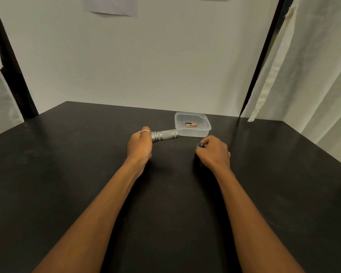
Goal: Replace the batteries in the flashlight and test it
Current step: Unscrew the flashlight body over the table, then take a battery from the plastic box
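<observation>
Looking down on a black table [67, 154], starting at the far left beside a slanting black post [10, 71] in front of a pale wall.

Reaching both bare forearms out over the tabletop.

Curling the left hand [140, 145] round one end of the flashlight [164, 135], hiding that end inside the fist and wearing a ring [145, 131] on one finger. Holding the flashlight, silver and ribbed, roughly level, just above or on the table, and pointing its free end to the right. Bringing that free end up against the near left corner of a clear plastic container [193, 133]; not telling from this view whether touching or only just beside.

Showing, through the container's walls, batteries [191, 124] in black and orange lying flat on its floor, towards the middle.

Pinching a small dark cap [200, 146] between the thumb and fingertips of the right hand [214, 152], with the remaining fingers curled in. Holding that cap low over the table, just in front of the container and well apart from the flashlight's free end.

Ending at the right with a second black post and a pale curtain [313, 75] hanging beside the table's edge.
</observation>
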The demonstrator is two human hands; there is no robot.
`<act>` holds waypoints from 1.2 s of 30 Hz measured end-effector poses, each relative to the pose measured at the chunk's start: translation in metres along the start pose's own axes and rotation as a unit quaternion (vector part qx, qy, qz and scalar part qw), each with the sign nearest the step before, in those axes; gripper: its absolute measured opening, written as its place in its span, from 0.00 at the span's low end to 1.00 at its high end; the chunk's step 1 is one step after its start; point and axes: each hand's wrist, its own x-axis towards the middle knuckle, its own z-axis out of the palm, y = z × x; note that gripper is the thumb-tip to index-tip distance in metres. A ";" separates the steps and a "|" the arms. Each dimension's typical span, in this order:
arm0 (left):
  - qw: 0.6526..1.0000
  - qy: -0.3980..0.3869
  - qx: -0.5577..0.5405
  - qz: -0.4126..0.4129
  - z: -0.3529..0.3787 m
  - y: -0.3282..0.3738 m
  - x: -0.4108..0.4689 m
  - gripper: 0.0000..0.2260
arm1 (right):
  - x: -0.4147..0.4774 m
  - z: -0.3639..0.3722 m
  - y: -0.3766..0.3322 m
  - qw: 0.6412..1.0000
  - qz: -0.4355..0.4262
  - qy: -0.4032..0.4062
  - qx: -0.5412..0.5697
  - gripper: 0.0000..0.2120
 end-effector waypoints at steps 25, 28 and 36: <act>0.994 -0.022 -0.072 0.082 -0.003 0.001 -0.001 0.20 | -0.018 0.013 -0.034 0.735 0.135 -0.250 0.616 0.11; 0.988 -0.053 -0.103 0.104 -0.001 0.002 -0.003 0.15 | -0.015 0.013 -0.031 0.707 0.138 -0.257 0.644 0.11; 0.977 -0.091 -0.148 0.121 -0.003 -0.003 0.000 0.21 | -0.013 0.005 -0.026 0.691 0.121 -0.211 0.680 0.08</act>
